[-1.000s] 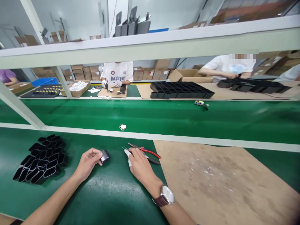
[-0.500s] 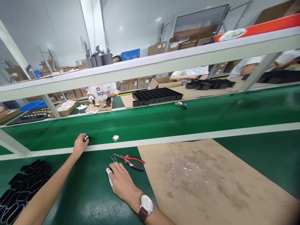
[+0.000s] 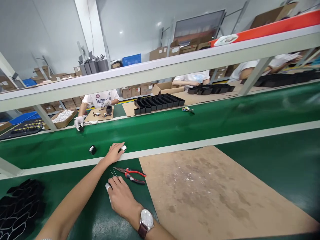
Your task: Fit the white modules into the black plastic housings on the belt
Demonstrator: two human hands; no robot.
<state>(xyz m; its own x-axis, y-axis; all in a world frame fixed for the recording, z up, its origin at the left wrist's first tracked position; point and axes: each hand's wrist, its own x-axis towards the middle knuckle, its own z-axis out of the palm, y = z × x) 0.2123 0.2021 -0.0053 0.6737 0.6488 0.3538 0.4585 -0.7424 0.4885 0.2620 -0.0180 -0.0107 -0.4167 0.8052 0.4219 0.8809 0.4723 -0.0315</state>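
My left hand (image 3: 114, 154) reaches over the rail onto the green belt, its fingertips closed about a small circuit board (image 3: 124, 147) with a white top. To its left, a black plastic housing (image 3: 92, 150) with a pale inside stands on the belt, apart from the hand. My right hand (image 3: 122, 196) rests over the green table, fingers curled round tweezers (image 3: 113, 172); only their two thin metal tips show. A white cover is on one finger. Red-and-black long-nose pliers (image 3: 131, 175) lie just beyond the right hand.
A stained cardboard sheet (image 3: 200, 190) lies to the right. Black sleeves (image 3: 21, 210) are grouped at lower left. A pale rail (image 3: 170, 149) edges the belt. Across it, a co-worker's gloved hand (image 3: 79, 123) holds a black part. Another small board (image 3: 187, 109) lies on the belt.
My left hand has let go of the black housing and moved right to the small circuit board. The right hand keeps the tweezers. The co-worker's gloved hand has reached onto the belt.
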